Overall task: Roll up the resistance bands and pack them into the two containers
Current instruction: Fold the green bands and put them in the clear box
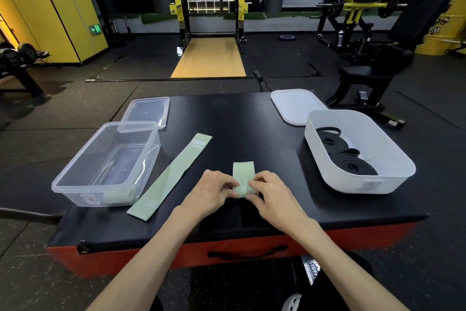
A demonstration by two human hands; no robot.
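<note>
A pale green resistance band [242, 175] lies near the front of the black padded table [239, 119], partly rolled at its near end. My left hand [214, 188] and my right hand [268, 191] both pinch that roll from either side. A second green band [174, 174] lies flat and stretched out diagonally to the left. The clear plastic container [75, 172] at the left holds a rolled green band [117, 196] near its front wall. The white container [358, 184] at the right holds several rolled black bands [345, 156].
A clear lid [148, 109] lies behind the clear container and a white lid [295, 106] behind the white one. The table has a red side with a black handle [247, 251]. Gym racks and a bench stand on the dark floor beyond.
</note>
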